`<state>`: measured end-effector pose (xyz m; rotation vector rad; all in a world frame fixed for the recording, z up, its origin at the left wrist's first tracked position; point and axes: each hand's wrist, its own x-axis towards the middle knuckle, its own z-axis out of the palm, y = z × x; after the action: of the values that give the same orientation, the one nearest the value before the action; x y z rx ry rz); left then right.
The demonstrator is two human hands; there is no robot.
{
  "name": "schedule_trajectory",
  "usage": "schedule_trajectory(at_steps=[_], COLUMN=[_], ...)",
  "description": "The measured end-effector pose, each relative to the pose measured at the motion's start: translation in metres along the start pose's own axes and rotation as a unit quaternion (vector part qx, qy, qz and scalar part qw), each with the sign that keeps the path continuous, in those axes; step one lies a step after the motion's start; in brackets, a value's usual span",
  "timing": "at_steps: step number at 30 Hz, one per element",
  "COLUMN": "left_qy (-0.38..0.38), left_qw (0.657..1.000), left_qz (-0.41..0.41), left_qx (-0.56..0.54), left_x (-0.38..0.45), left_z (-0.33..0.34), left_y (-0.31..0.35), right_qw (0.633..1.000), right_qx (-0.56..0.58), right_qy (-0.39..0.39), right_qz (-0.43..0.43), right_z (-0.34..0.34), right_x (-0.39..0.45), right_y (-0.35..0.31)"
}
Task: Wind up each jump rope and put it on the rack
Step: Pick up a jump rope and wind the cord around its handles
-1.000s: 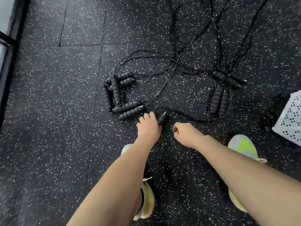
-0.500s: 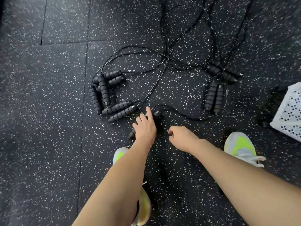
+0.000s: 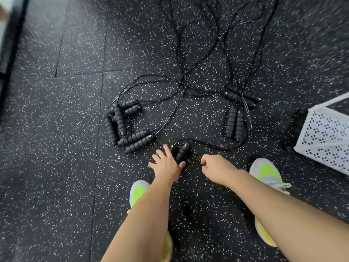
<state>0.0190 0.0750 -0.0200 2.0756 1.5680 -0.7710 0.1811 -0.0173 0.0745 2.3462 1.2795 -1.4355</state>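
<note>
Several black jump ropes lie tangled on the speckled rubber floor. One pair of black foam handles (image 3: 181, 152) lies just in front of me, its thin cord (image 3: 217, 147) looping off to the right. My left hand (image 3: 166, 164) rests at these handles with its fingers spread and fairly straight; the thumb touches the lower end of the nearer handle. To the right, my right hand (image 3: 217, 169) is curled into a fist above the floor, and nothing shows in it. More handles lie in a left cluster (image 3: 122, 125) and a right cluster (image 3: 236, 114).
A white perforated rack (image 3: 324, 137) stands at the right edge, with a small dark object (image 3: 294, 118) beside it. My yellow-and-white shoes (image 3: 266, 173) flank my arms. Rope cords (image 3: 186, 86) cross and run toward the top. A dark frame (image 3: 11, 35) runs along the far left.
My left hand has slid back off the near handles, so both now show side by side beyond its fingers. My right hand has stayed curled in about the same place.
</note>
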Motion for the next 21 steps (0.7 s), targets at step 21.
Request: schedule_trajectory(at_steps=[21], left_qy=[0.081], left_qw=[0.989], left_qz=[0.121], left_qx=[0.028], left_x=[-0.041], left_z=[-0.097], left_y=[0.025], right_qw=[0.998], right_qx=[0.011], right_qy=[0.053], right_qz=[-0.018], right_z=[-0.037], right_x=[-0.048], right_y=[-0.025])
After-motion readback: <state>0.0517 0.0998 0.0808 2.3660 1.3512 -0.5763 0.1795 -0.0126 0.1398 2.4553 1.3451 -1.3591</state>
